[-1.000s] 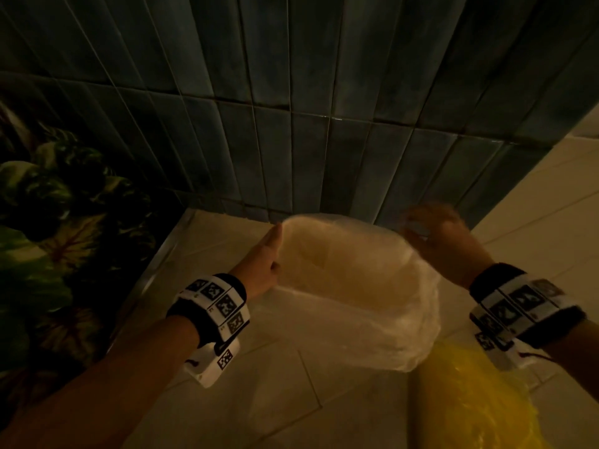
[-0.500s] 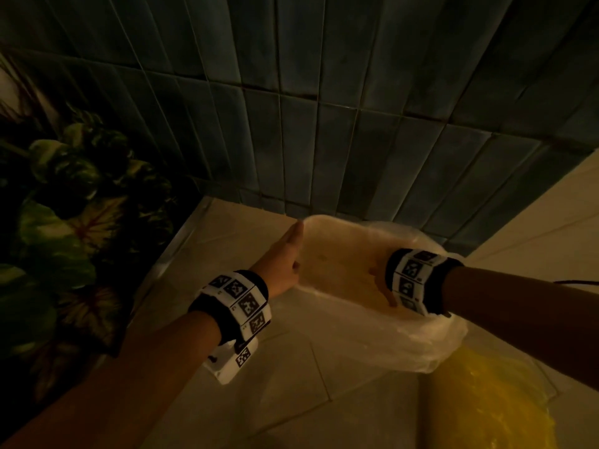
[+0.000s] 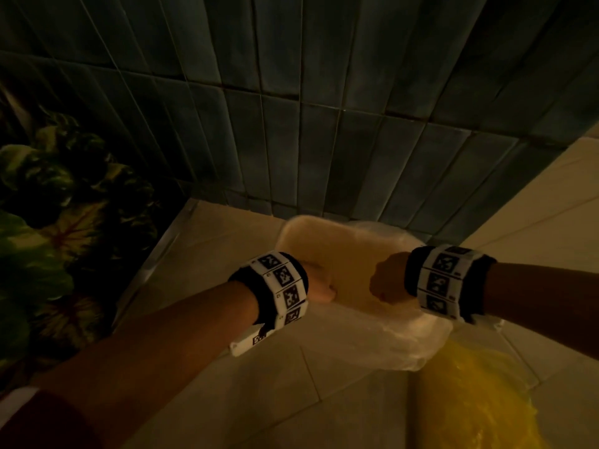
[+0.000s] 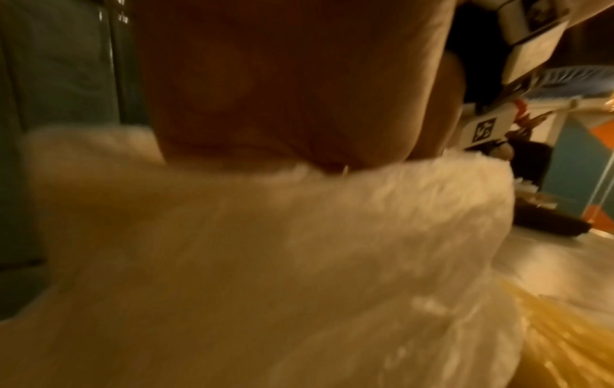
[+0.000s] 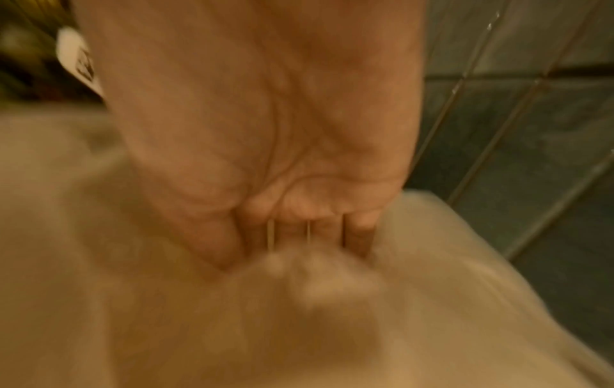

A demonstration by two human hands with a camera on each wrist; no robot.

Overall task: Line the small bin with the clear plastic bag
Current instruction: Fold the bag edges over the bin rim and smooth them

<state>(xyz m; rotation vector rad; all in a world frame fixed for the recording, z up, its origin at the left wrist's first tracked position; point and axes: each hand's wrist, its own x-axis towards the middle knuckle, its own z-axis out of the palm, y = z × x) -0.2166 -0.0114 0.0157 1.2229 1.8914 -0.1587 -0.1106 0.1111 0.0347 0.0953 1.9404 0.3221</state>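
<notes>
A small bin [image 3: 289, 229] stands on the floor against the tiled wall, with the clear plastic bag [image 3: 340, 244] draped over its mouth and down its near side. Both hands reach down into the opening. My left hand [image 3: 319, 286] is at the near left rim; in the left wrist view its palm [image 4: 282, 92] shows, but the bag [image 4: 265, 236] hides the fingers. My right hand [image 3: 387, 283] is sunk in the middle. In the blurred right wrist view its fingers [image 5: 309, 236] point straight down and press into the bag [image 5: 332, 315].
A yellow plastic bag [image 3: 470, 400] lies on the floor tiles just right of the bin. A leafy potted plant [image 3: 48, 222] fills the left side. The dark tiled wall [image 3: 291, 108] rises directly behind the bin.
My right hand came off the far rim and went down inside the bag. My left hand slid from the left rim to the near edge and dipped in. The bag sits lower in the bin.
</notes>
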